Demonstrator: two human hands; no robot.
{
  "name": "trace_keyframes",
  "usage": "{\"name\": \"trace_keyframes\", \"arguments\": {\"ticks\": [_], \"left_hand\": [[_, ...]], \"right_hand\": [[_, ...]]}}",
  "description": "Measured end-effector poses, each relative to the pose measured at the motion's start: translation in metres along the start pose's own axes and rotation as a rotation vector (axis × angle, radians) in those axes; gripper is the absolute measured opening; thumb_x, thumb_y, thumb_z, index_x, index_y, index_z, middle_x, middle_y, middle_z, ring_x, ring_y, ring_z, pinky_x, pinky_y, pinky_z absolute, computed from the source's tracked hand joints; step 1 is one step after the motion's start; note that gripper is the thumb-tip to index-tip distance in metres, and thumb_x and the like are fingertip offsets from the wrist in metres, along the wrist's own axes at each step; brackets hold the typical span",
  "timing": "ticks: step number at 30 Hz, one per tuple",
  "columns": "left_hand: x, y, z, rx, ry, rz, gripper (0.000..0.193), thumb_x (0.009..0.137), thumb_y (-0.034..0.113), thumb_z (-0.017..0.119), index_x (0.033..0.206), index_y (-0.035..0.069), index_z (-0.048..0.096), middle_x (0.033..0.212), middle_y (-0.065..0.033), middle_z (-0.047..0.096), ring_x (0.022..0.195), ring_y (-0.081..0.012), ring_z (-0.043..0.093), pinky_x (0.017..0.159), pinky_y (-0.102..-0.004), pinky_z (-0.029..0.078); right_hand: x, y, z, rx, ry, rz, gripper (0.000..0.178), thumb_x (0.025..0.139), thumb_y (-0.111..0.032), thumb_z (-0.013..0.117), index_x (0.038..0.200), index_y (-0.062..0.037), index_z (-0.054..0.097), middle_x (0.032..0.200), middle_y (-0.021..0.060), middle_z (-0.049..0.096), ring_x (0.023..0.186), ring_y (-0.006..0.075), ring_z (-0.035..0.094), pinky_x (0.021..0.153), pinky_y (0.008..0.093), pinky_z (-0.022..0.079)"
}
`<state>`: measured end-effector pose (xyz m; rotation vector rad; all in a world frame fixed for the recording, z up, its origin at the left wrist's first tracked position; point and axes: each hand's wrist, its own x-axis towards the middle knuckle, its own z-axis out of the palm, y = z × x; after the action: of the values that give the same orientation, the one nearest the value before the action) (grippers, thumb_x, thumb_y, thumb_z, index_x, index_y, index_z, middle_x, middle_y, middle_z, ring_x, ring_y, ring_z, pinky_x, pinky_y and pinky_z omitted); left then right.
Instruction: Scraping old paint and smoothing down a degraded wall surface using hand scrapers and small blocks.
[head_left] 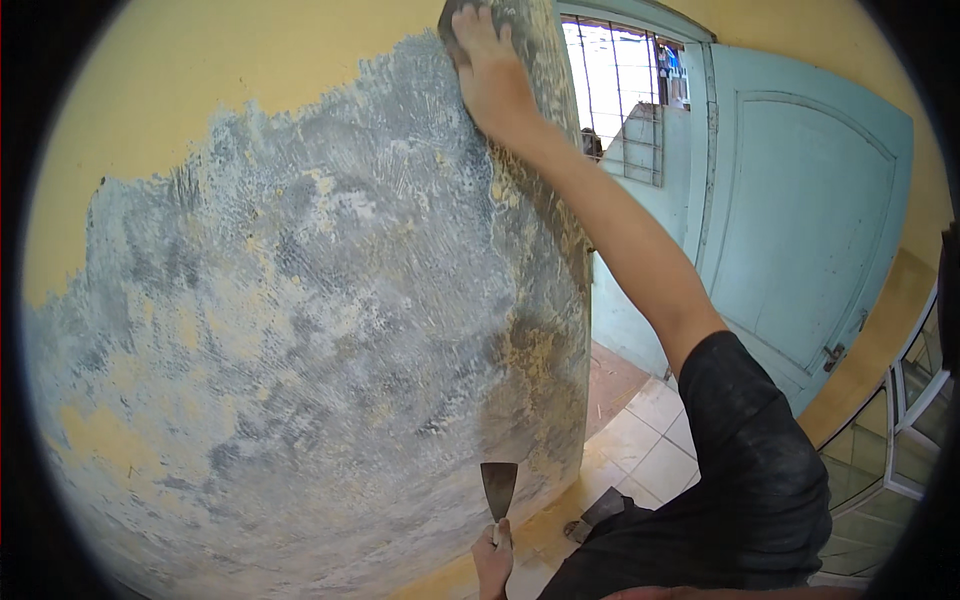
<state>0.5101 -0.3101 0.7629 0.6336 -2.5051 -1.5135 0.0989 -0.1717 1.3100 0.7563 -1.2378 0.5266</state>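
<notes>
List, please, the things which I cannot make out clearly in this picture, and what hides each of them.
All in the head view:
- Dark flat thing: the right hand covers much of it, so its kind is unclear.
- Scraper: the left hand hides most of its handle.
- Left forearm: cut off by the lower edge.
- Barred opening: details beyond it are too bright or small.

Right hand [490, 72] high, left hand [491, 556] low
</notes>
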Motion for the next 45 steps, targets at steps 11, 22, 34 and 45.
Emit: {"name": "trace_keyframes", "arguments": {"ticks": [11,22,34,45], "left_hand": [[-0.001,0.01,-0.004,-0.033,-0.012,0.022,0.054,0.103,0.047,0.06,0.076,0.001,0.062,0.062,-0.0139,0.061,0.056,-0.0211,0.055,0.057,-0.0384,0.044],[0.001,0.006,0.004,-0.039,-0.026,0.037,0.059,0.103,0.052,0.057,0.075,0.001,0.063,0.059,-0.0116,0.06,0.055,-0.0205,0.057,0.056,-0.0382,0.045],[0.0,0.018,0.001,-0.028,-0.098,0.018,0.061,0.104,0.054,0.054,0.073,0.002,0.063,0.06,-0.0083,0.061,0.058,-0.0174,0.059,0.058,-0.0353,0.045],[0.009,0.016,0.012,-0.102,-0.109,-0.027,0.056,0.103,0.049,0.059,0.075,0.0,0.064,0.061,-0.0107,0.064,0.057,-0.0185,0.059,0.058,-0.0364,0.045]], "right_hand": [[0.083,0.028,0.013,-0.119,0.132,0.122,0.052,0.092,-0.007,0.054,0.143,0.004,0.053,0.149,0.0268,0.051,0.14,0.0435,0.046,0.118,0.0507,0.034],[0.102,0.039,0.003,-0.084,0.054,0.167,0.044,0.096,-0.011,0.05,0.136,0.0044,0.058,0.143,0.0283,0.055,0.135,0.0447,0.05,0.116,0.0502,0.037],[0.03,0.026,0.005,-0.039,0.035,-0.066,0.049,0.094,-0.01,0.057,0.141,0.0041,0.052,0.148,0.0274,0.05,0.14,0.0443,0.044,0.118,0.056,0.033],[-0.017,-0.007,-0.012,-0.051,-0.145,-0.043,0.056,0.095,-0.011,0.058,0.147,0.0057,0.046,0.156,0.0262,0.043,0.149,0.0417,0.034,0.122,0.0579,0.027]]}}
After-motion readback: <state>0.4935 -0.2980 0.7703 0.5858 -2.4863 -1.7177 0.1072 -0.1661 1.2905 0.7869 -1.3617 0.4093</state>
